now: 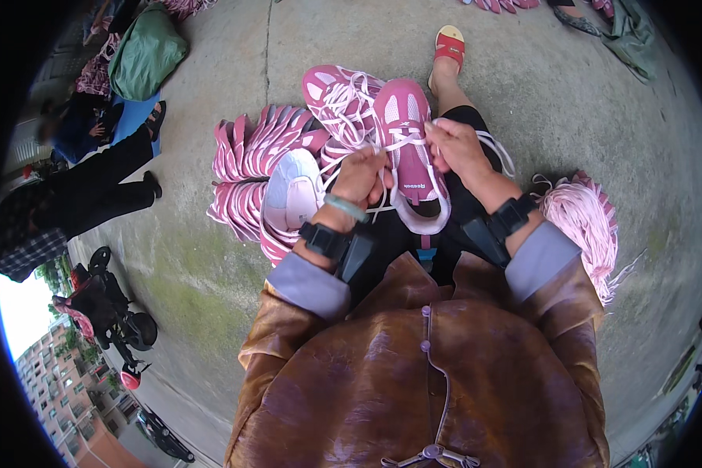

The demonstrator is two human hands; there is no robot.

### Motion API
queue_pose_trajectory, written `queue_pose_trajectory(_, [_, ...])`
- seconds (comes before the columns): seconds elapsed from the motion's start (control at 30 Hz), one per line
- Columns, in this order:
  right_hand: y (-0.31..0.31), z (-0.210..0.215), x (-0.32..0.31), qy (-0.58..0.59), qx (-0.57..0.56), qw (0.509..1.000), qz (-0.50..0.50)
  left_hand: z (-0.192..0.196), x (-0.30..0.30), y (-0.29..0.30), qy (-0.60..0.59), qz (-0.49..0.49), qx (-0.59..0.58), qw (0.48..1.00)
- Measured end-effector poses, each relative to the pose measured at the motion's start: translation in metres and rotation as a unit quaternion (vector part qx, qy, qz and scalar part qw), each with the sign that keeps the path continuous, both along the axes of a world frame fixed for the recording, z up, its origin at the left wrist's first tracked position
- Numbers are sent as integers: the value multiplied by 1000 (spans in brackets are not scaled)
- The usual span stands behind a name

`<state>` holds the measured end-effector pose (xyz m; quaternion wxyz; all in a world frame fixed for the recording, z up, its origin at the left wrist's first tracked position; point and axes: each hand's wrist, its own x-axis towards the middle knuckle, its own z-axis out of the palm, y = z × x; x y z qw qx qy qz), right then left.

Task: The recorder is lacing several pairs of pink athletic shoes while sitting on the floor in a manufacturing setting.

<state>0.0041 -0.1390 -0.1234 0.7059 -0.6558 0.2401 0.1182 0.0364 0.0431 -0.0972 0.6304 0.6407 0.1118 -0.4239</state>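
A pink and white shoe upper (412,168) lies over my lap, toe pointing away from me and collar toward me. White shoelace (402,142) crosses its lowest visible eyelets. My left hand (360,179) is closed on the lace at the upper's left edge. On the right edge my right hand (462,150) pinches the lace, and a loose length (501,150) loops out beyond it. Both hands hide parts of the eyelet rows. Just left of the upper sit laced pink uppers (343,97) and one with its pale lining (288,191) facing up.
Stacked pink uppers (261,144) lie on the concrete to the left. A bundle of pale pink laces (577,222) rests at the right. My foot in a red sandal (450,51) stretches ahead. People, a green sack (147,54) and a parked scooter (105,304) are farther left.
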Motion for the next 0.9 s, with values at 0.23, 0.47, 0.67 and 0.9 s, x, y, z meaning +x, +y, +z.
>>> queue_pose_trajectory(0.23, [-15, 5, 5, -53, 141, 982, -115, -6, 30, -6, 24, 159, -128, 979])
queue_pose_trajectory(0.47, [-18, 3, -24, -103, 45, 987, -114, 12, 1, 8, -16, 55, -195, 979])
queue_pose_trajectory(0.67, [-5, -3, -20, -101, 2, 985, -137, 9, -15, -31, -579, -297, 219, 728])
queue_pose_trajectory(0.9, [8, -15, -16, -163, -70, 970, -163, -4, 0, -36, -601, -271, 321, 680])
